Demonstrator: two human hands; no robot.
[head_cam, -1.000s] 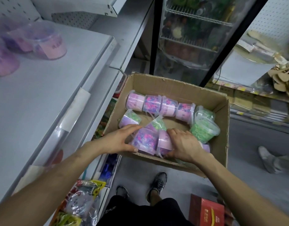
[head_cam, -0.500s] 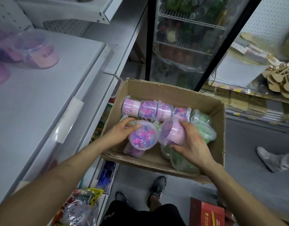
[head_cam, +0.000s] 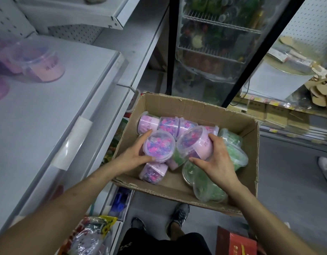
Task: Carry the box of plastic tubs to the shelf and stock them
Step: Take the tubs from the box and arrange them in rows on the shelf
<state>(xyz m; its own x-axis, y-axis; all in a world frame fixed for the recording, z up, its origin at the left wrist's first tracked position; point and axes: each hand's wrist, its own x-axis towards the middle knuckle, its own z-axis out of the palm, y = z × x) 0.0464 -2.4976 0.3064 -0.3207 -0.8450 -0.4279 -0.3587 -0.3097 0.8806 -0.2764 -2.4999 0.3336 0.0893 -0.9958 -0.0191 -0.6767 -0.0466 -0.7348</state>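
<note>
As your left hand (head_cam: 133,157) curls round a purple tub (head_cam: 160,146), thumb under the rim and fingers over the far side, its clear lid faces up at you. Your right hand (head_cam: 219,161) grips a labelled tub (head_cam: 196,142) the same way, tilted with its lid toward the left. A second ago both hands lay low among the tubs. Half a second ago the two tubs were just rising. Now both sit higher above the pile, and the right one has turned to show its pink label. Beneath them the box (head_cam: 186,105) has not moved; it sits close beside the front edge of the white shelf (head_cam: 48,126). Inside it you have four purple tubs in a back row (head_cam: 167,124), the fourth mostly hidden, two more lying under your hands, and four green tubs (head_cam: 236,157) on the right. On the shelf one pink tub (head_cam: 41,65) shows plainly; others at the left edge are too blurred to count.
</note>
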